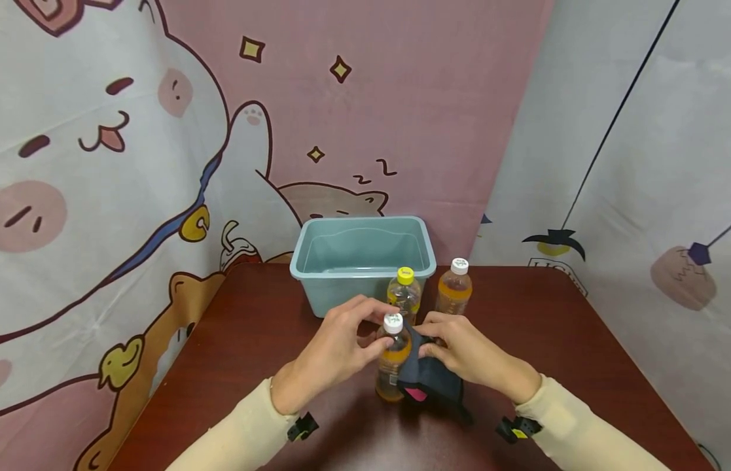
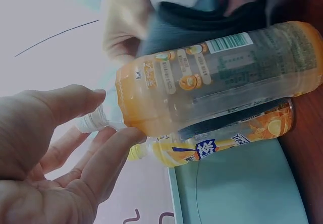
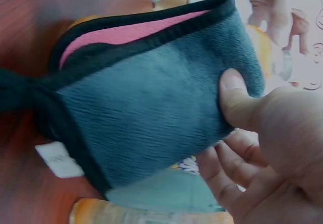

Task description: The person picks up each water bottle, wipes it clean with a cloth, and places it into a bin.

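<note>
My left hand (image 1: 339, 337) holds a clear plastic bottle (image 1: 389, 376) near its white cap, thumb and fingers about the neck. The bottle stands upright on the table with an orange-banded label, which shows closely in the left wrist view. Between the thumb and fingers of my right hand (image 1: 468, 347) is a folded dark blue-grey cloth (image 3: 156, 103) with black edging, a pink inner side and a white tag (image 3: 59, 159). It hangs right beside the bottle, overlapping it in the head view. Just behind stands a yellow-capped bottle (image 1: 404, 298), partly hidden.
A light blue-green plastic bin (image 1: 336, 294) sits at the back of the dark red table (image 1: 241, 366). Another white-capped bottle (image 1: 453, 294) with an orange band stands to its right. A printed cartoon curtain (image 1: 430, 118) hangs behind the table.
</note>
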A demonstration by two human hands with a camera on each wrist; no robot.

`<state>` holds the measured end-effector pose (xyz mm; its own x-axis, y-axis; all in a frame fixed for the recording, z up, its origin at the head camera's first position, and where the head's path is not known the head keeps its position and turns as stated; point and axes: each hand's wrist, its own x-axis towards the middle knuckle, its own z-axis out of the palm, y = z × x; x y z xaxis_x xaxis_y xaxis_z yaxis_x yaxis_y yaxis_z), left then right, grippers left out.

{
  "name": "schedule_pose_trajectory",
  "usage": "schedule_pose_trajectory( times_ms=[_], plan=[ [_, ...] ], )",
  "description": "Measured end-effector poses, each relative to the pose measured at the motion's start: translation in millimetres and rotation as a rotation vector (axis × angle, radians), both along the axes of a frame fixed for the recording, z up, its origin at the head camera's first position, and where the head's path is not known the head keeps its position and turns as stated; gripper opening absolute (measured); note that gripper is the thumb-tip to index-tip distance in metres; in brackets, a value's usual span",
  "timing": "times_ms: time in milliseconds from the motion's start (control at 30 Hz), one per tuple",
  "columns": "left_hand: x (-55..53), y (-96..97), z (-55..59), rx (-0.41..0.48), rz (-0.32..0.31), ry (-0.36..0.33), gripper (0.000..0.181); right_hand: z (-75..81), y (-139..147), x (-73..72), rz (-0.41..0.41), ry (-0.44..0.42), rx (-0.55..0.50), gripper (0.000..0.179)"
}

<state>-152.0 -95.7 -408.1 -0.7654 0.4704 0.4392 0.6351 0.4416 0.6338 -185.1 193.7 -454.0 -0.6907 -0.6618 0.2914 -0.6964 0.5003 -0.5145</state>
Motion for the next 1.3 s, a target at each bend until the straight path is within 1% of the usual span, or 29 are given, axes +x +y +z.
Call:
schedule_pose_trajectory(
  times_ms=[133,233,367,467,633,700,800,900,1067,1300],
  plan=[
    [1.0,0.5,-0.7,-0.005,0.002,-0.001,0.044,-15.4,0.3,-3.6,0.032,-0.042,0.083,0.028],
    [1.6,0.8,-0.9,-0.008,0.004,-0.010,0.044,-25.8,-0.6,-5.9,0.054,-0.051,0.135,0.021],
    [2.1,1.1,-1.3,-0.006,0.007,-0.018,0.044,-36.1,-2.8,-7.8,0.076,-0.055,0.174,0.017],
    [1.9,1.1,-1.8,-0.008,0.009,-0.017,0.045,-40.2,-3.8,-8.7,0.092,-0.066,0.174,0.017],
    [1.7,1.4,-2.5,-0.016,0.013,-0.004,0.045,-40.6,-3.5,-10.1,0.126,-0.118,0.124,0.014],
    [1.9,1.5,-3.0,-0.015,0.010,-0.001,0.045,-41.1,-2.4,-10.2,0.128,-0.153,0.104,0.012],
    [2.3,1.3,-3.8,-0.008,0.003,0.000,0.046,-41.8,-0.2,-9.9,0.113,-0.184,0.075,0.012],
    [2.5,0.7,-4.6,-0.005,0.005,0.005,0.046,-39.5,1.9,-8.9,0.077,-0.210,0.034,0.015],
    [2.4,0.0,-4.5,-0.003,0.018,0.006,0.047,-29.8,3.6,-6.9,0.025,-0.215,-0.062,0.022],
    [1.1,-0.6,-5.1,0.001,0.019,0.008,0.047,-17.4,3.3,-2.8,-0.029,-0.160,-0.131,0.025]
  ],
)
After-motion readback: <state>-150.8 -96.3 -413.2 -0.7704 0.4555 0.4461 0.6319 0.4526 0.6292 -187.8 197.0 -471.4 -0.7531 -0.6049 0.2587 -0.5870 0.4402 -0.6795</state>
